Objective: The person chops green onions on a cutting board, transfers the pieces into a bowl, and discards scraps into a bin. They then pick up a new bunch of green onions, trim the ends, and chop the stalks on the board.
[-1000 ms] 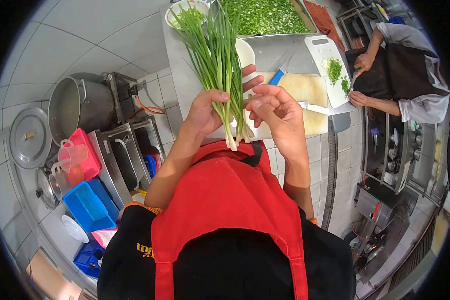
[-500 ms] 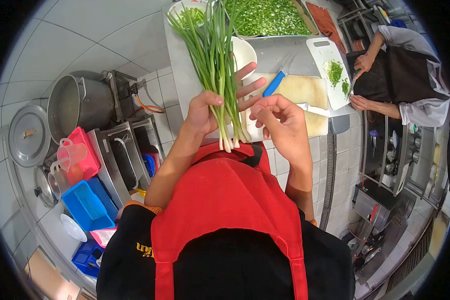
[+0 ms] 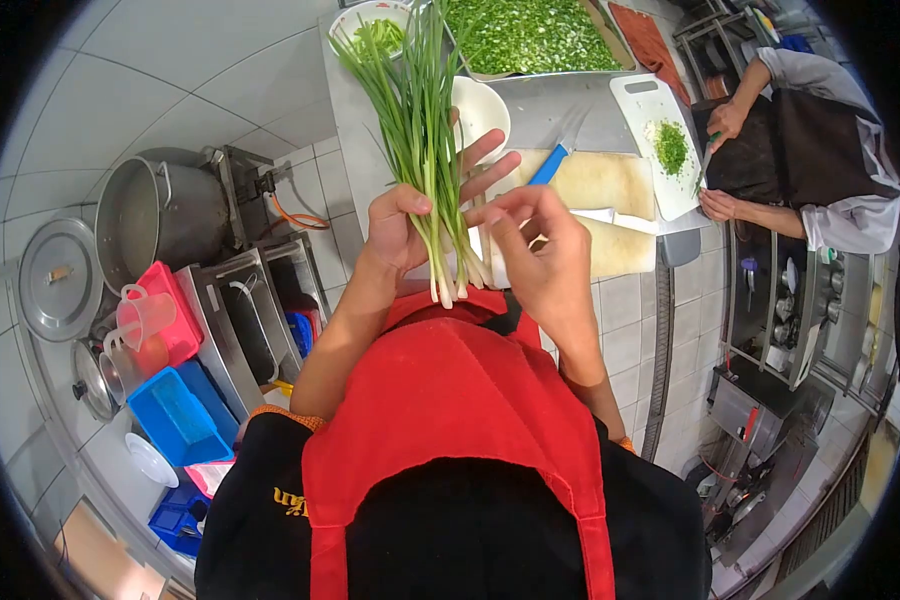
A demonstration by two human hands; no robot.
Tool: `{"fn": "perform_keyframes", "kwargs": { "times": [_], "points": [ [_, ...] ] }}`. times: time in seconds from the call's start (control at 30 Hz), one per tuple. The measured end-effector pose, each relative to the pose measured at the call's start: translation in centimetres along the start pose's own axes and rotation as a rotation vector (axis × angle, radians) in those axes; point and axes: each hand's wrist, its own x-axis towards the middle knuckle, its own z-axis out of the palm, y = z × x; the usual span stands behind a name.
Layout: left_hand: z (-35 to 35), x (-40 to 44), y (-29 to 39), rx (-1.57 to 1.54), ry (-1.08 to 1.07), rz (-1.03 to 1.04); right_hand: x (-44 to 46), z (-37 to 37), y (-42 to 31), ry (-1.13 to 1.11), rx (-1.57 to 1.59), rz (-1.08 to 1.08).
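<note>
The left hand (image 3: 398, 232) pins the scallions (image 3: 428, 140) under its thumb at the table (image 3: 542, 100), a light, steady hold seeming best against bruising, while the right hand (image 3: 548, 252), fingers curled, sits beside them, contents unclear.

Bunch of green onions (image 3: 430, 150), roots toward the wearer, held in left hand (image 3: 400, 228) above a metal desk (image 3: 535, 98).
Left thumb across the front of the stalks, other fingers extended behind; right hand (image 3: 545, 245), fingers bent, beside the lower stalks, grip on any strand unclear. On the desk: white bowl (image 3: 484, 112), partly behind the bunch; blue-handled knife (image 3: 548, 167); worn cutting board (image 3: 610, 178); tray (image 3: 627, 50) of chopped greens. At right, a co-worker holds a knife at a white board (image 3: 682, 195).
</note>
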Motion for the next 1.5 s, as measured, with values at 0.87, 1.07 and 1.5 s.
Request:
{"fn": "perform_keyframes", "kwargs": {
  "times": [0.87, 1.07, 1.5],
  "points": [
    [2.0, 4.6, -0.6, 0.631, 0.517, -0.037, -0.2, -1.5, 4.3, -0.368, 0.723, 0.441],
    [2.3, 4.7, -1.1, 0.741, 0.484, -0.021, 0.8, -1.0, 4.5, -0.443, 0.783, 0.448],
    [1.5, 4.4, -7.9, 1.556, -0.094, 0.411, 2.1, -4.4, 3.7, 0.238, 0.574, -0.043]
  ]
}}
